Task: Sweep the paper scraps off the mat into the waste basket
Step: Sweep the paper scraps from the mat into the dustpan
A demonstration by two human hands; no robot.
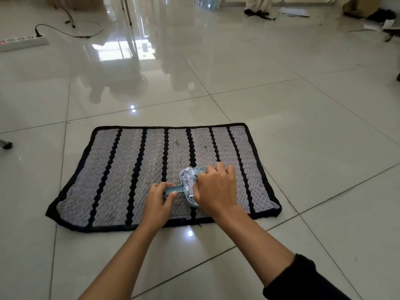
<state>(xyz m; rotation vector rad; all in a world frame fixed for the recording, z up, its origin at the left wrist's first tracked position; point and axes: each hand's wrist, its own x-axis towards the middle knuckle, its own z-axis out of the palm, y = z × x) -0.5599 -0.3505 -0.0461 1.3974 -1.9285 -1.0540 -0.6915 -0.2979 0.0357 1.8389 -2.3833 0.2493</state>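
A grey woven mat (121, 174) with black stripes and a black border lies on the tiled floor. On its near right part sits a small light-blue dustpan (187, 197) heaped with white paper scraps (187, 177). My left hand (159, 202) grips the dustpan's handle. My right hand (216, 187) is closed over the pan's right side, and whatever it holds is hidden under the fingers. Two tiny bits (178, 142) lie on the far part of the mat. No waste basket is in view.
Glossy tiles surround the mat. A white power strip (23, 42) with a black cable (65, 32) lies far left. Papers and dark clutter (376, 20) sit at the far right, and a person's feet (257, 11) stand at the back. A small dark foot (6, 145) shows at the left edge.
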